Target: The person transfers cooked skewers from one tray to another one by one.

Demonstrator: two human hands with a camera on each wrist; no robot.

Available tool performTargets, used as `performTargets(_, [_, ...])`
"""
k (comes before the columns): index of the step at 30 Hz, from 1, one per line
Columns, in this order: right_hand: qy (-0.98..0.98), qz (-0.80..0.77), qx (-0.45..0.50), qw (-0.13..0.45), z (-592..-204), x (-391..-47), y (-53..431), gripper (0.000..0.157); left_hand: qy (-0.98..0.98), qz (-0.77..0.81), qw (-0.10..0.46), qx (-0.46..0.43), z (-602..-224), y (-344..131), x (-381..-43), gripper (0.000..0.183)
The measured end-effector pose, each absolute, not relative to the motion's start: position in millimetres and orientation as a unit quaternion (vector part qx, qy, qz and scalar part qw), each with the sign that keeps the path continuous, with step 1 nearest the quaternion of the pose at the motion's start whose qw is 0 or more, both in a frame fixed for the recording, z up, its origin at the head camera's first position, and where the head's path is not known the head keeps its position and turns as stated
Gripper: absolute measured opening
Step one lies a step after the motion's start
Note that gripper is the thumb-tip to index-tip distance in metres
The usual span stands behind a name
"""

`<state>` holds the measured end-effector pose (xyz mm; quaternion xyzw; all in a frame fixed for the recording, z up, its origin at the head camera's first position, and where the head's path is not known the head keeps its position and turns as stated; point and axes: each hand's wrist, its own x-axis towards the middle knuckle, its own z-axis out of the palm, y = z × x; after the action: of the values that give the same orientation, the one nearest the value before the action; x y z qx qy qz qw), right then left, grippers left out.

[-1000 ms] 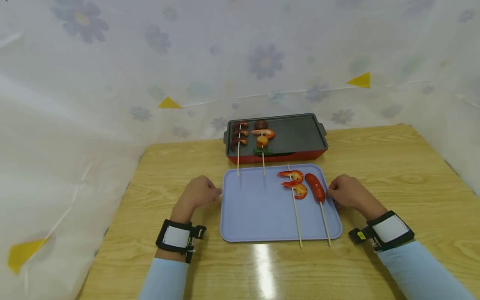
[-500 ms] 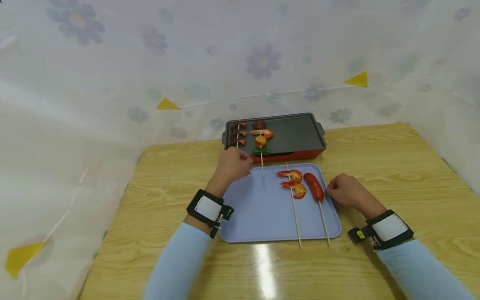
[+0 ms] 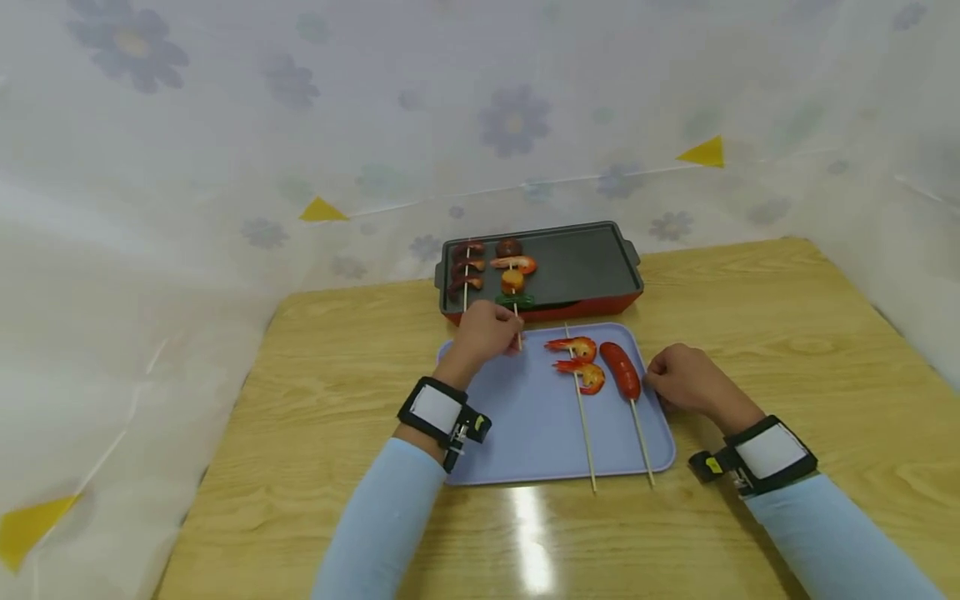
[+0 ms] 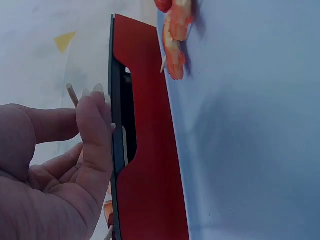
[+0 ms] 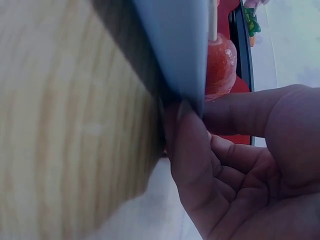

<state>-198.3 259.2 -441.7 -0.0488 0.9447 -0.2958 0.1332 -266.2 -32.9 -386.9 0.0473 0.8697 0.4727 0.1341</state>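
In the head view my left hand point(image 3: 486, 330) pinches the wooden stick of a mixed skewer point(image 3: 513, 282), threaded with a mushroom, a shrimp, a yellow piece and a green piece. The stick's end point(image 4: 71, 92) pokes out past the fingertips in the left wrist view. That skewer's food lies on the black-topped red grill point(image 3: 573, 265). My right hand point(image 3: 688, 379) grips the right rim of the lilac tray point(image 3: 517, 433), thumb on top and fingers beneath. On the tray, a sausage skewer point(image 3: 621, 371) lies close to this hand, with a shrimp skewer point(image 3: 590, 377) left of it.
Left of the held skewer, a skewer of dark curled pieces point(image 3: 468, 267) rests on the grill. The tray sits in front of the grill on a wooden table point(image 3: 337, 400). A flowered sheet point(image 3: 420, 108) hangs behind the table.
My left hand has moved from beside the tray's left edge, up and right past the dark-piece skewer, to the mixed skewer's stick, which it now pinches. My right hand stays at the tray's rim.
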Motion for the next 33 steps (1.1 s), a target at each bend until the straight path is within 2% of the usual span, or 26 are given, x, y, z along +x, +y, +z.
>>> performTargets(6, [0.945, -0.297, -0.055, 0.128, -440.9, -199.1, 256.3, 0.023, 0.834, 0.534, 0.139, 0.015, -388.5, -35.9, -268.1, 0.022])
performTargets(17, [0.944, -0.299, -0.049, 0.130, -441.0, -198.9, 255.8, 0.024, 0.820, 0.552, 0.149, 0.031, -383.6, -38.7, -257.4, 0.020])
performTargets(25, [0.943, -0.302, -0.039, 0.136, -442.3, -198.1, 254.8, 0.023, 0.793, 0.583, 0.167, 0.063, -370.8, -46.0, -216.1, 0.018])
performTargets(33, [0.944, -0.298, -0.045, 0.137, -440.8, -197.2, 252.3, 0.025, 0.756, 0.620, 0.191, 0.087, -398.6, -61.4, -161.5, 0.017])
